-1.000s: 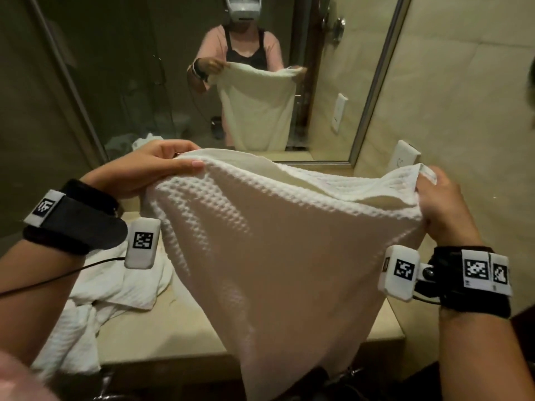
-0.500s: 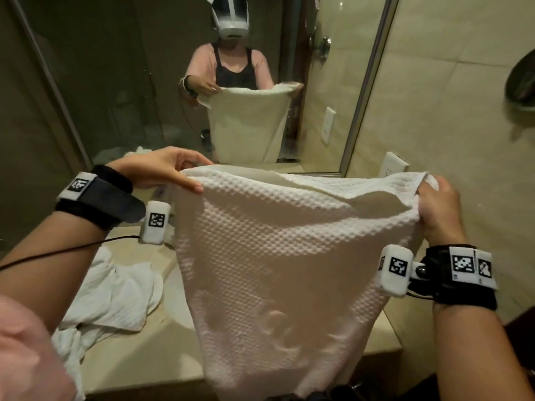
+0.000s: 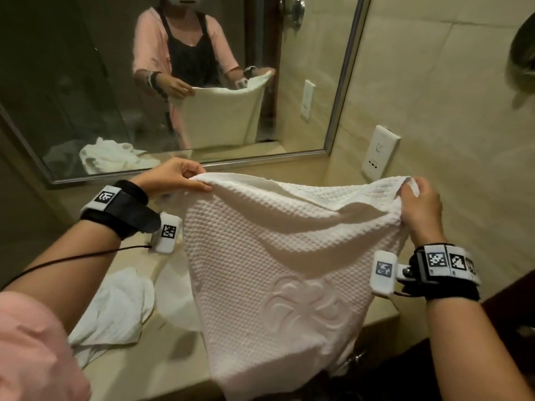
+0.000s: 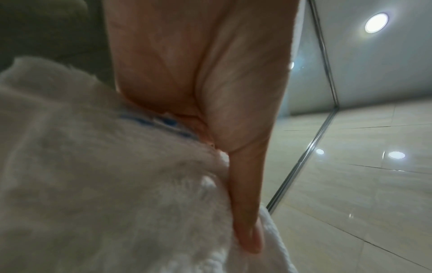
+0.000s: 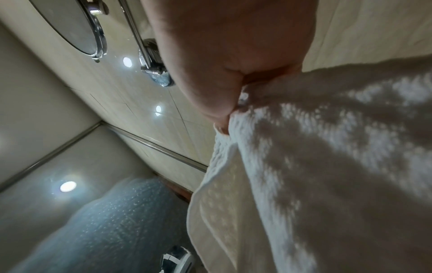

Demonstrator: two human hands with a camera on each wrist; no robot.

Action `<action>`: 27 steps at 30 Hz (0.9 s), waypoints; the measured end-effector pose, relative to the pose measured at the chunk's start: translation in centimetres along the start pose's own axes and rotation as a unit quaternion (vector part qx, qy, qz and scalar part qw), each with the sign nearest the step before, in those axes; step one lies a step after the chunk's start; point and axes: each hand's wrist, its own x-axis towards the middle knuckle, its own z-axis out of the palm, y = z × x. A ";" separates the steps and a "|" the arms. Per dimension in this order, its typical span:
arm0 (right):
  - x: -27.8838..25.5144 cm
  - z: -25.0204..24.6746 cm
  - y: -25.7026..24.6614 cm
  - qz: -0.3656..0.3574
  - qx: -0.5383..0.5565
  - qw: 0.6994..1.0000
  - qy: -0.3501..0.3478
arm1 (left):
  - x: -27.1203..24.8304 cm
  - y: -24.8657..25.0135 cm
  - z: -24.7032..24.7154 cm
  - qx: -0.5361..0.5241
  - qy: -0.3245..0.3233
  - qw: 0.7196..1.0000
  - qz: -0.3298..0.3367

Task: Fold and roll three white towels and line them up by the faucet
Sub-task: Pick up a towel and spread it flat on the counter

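A white waffle-weave towel, doubled over and with an embossed flower, hangs in the air over the beige counter. My left hand pinches its upper left corner between thumb and fingers. My right hand grips the upper right corner in a fist. In the left wrist view the thumb lies along the towel. The right wrist view shows the fist bunched on the towel. More white towels lie crumpled on the counter at the left. No faucet is plainly visible.
A large mirror backs the counter and reflects me and the towel. A wall socket sits on the tiled wall to the right. A round chrome mirror on an arm hangs on that wall. The counter's front edge runs below the towel.
Both hands have lowered the towel toward the counter, and its top edge now sags between them. The view has tilted down.
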 end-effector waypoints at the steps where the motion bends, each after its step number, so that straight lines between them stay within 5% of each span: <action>1: -0.3 -0.4 0.2 -0.004 0.000 1.000 -0.003 | 0.2 0.1 0.2 -0.006 -0.005 1.000 -0.002; 11: -4.0 -5.2 0.2 0.019 0.118 0.991 -0.061 | -1.8 2.1 1.2 -0.085 -0.022 0.996 0.009; 27: -13.4 -13.8 0.0 0.044 0.207 0.965 -0.154 | -14.2 6.0 4.3 -0.107 0.173 0.977 0.066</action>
